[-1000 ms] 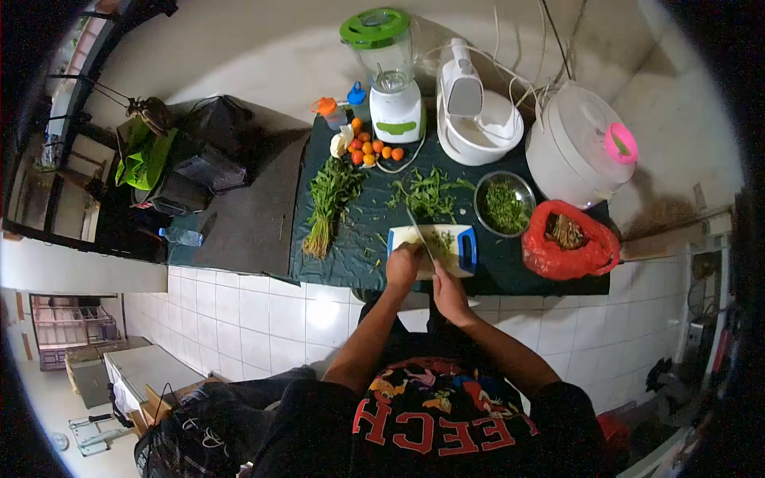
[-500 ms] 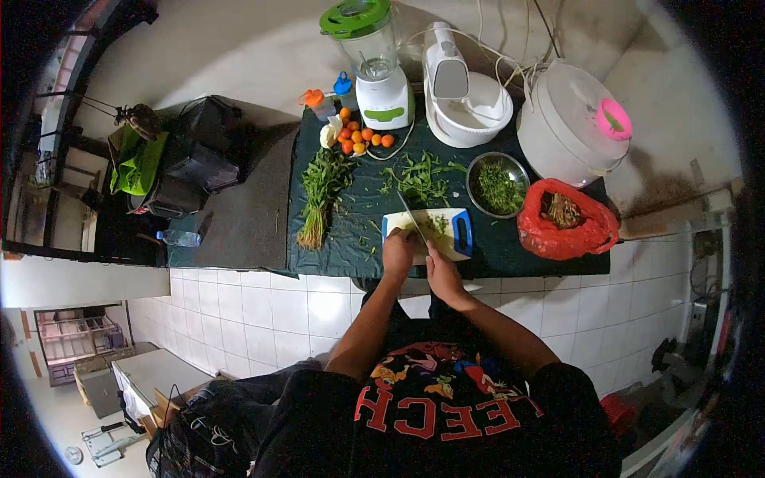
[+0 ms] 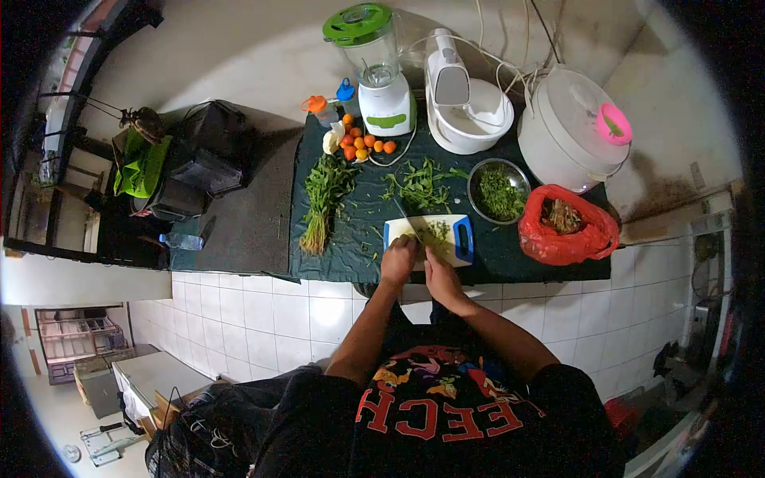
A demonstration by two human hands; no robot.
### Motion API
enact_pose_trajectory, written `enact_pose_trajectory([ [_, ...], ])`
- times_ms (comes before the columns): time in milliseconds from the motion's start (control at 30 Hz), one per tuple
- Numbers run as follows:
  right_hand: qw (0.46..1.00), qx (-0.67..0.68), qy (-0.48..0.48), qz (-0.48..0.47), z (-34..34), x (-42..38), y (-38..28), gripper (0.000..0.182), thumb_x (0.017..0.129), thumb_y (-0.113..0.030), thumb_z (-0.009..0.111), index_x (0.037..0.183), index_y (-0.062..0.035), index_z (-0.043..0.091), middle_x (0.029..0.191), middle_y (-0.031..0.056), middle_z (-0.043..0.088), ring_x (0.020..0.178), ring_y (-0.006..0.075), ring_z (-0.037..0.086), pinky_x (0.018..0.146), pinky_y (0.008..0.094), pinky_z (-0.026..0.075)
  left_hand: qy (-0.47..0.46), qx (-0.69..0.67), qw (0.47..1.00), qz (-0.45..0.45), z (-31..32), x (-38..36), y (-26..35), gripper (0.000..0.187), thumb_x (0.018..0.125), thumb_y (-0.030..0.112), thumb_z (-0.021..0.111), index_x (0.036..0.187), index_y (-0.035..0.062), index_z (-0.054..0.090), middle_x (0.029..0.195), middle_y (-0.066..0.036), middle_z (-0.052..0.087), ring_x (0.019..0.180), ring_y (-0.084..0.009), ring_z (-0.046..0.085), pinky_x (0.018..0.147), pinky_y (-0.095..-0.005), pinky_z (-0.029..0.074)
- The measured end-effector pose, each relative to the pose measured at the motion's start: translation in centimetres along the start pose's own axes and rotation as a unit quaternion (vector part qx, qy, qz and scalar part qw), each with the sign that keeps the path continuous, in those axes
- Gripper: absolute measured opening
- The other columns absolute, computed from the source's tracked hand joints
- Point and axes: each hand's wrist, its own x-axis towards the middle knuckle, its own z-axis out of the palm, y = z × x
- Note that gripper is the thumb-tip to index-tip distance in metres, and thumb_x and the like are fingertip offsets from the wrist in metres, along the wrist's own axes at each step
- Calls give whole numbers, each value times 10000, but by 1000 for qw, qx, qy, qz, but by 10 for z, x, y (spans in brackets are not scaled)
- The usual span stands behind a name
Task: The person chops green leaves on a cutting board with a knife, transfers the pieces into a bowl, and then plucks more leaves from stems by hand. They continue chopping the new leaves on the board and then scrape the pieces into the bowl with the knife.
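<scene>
A white cutting board (image 3: 445,223) with blue ends lies near the table's front edge, chopped greens (image 3: 434,233) on it. My right hand (image 3: 441,275) is closed on a knife (image 3: 404,212), whose blade slants up and left across the board. Beside it, my left hand (image 3: 400,256) is closed over the board's left part, fingers bent; what they press is mostly hidden, seemingly greens. Loose leaves (image 3: 421,185) lie just behind the board. To the right sits a metal bowl (image 3: 498,190) of cut greens, and a bundle of leafy stems (image 3: 325,203) rests at left.
A red plastic bag (image 3: 567,231) with stem ends stands at the right. Behind are a blender (image 3: 384,99), a white stand mixer (image 3: 466,119), a large white lidded container (image 3: 570,131) and small orange tomatoes (image 3: 360,143). A water bottle (image 3: 182,240) lies far left.
The view has tilted slightly, so the table sits a little lower. The knife's blade has shifted slightly on the board; both hands keep nearly the same place.
</scene>
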Motion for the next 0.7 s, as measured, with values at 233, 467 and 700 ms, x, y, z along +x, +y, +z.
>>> enact_pose_trajectory([
  [233,989,-3,-100,107,-16,-19,-10,493,1050,-184,498,1503,-3,431,1030,342,658,930,501,650,834,565,515,-5,1,999,39,14,2,-17,175,911,131,614,1060,48,653,997,-125,642,984,-339,661,799,-439,577],
  [467,990,-19,-85,113,-24,-25,-10,457,1069,-168,481,1474,40,449,1011,313,662,921,497,639,797,538,499,-6,-27,999,19,17,14,-20,249,950,176,614,1164,77,696,1076,-161,685,982,-383,667,813,-472,569],
  [700,992,-18,-79,100,-14,-31,-6,485,1044,-192,507,1495,-28,434,1052,310,649,948,486,647,812,567,521,19,-65,998,-16,10,13,-12,178,892,149,660,1030,42,693,1025,-124,663,985,-352,654,794,-471,568],
])
